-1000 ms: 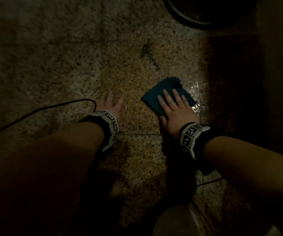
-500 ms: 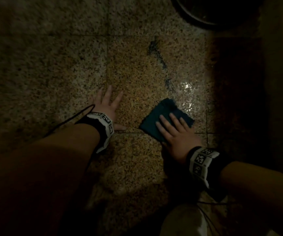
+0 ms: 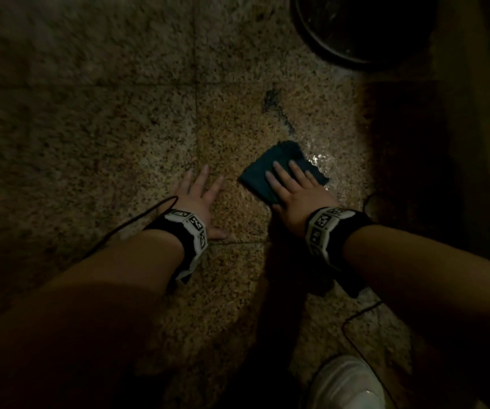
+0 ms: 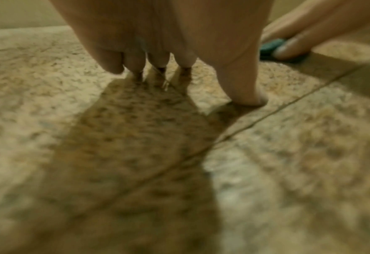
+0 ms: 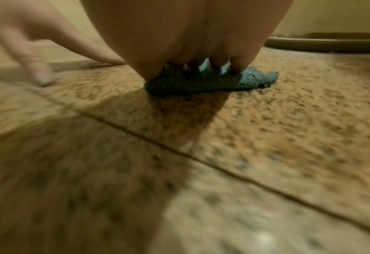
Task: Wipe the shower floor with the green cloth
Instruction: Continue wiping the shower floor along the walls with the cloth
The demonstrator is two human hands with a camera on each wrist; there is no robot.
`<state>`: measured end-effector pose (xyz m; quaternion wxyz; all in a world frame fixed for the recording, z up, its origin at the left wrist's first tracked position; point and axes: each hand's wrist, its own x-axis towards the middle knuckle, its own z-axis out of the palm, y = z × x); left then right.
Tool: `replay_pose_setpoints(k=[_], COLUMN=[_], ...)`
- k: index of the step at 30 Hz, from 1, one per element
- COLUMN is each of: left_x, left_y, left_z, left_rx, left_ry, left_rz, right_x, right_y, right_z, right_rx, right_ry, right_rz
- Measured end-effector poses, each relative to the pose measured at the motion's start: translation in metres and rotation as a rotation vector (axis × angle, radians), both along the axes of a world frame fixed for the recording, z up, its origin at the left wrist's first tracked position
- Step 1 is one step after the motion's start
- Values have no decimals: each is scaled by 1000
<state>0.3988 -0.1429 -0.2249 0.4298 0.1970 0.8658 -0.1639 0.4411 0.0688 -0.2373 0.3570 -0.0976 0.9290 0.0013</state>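
A folded green cloth [image 3: 279, 166] lies flat on the speckled stone shower floor [image 3: 119, 128]. My right hand [image 3: 294, 187] presses on it with straight, spread fingers; in the right wrist view the cloth [image 5: 201, 82] shows under the fingertips. My left hand [image 3: 199, 196] rests flat on the bare floor just left of the cloth, fingers spread and holding nothing. From the left wrist view, that left hand [image 4: 164, 51] touches the tile, and the cloth [image 4: 270, 47] peeks out under the right hand's fingers at the upper right.
A dark round basin [image 3: 356, 28] stands at the far right, with deep shadow beside it. Wet glints [image 3: 320, 160] and a dark streak [image 3: 276, 110] mark the floor beyond the cloth. A black cable [image 3: 131, 225] trails off my left wrist. A white shoe [image 3: 347, 382] shows at the bottom.
My right hand has pushed the cloth away from me, back toward the wet patch, after pulling it near half a second ago. The left hand has stayed planted.
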Motion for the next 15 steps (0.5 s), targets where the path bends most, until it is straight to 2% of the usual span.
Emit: replay_pose_setpoints(k=[6, 15], left_x=[-13, -41], left_y=[-27, -53], left_z=[-10, 0], left_rx=[59, 53], left_ry=[62, 26], left_rz=[-248, -462], right_x=[2, 48], right_y=[-11, -71], right_z=[1, 7], right_rx=[27, 18], right_ry=[-11, -95], right_rz=[-99, -408])
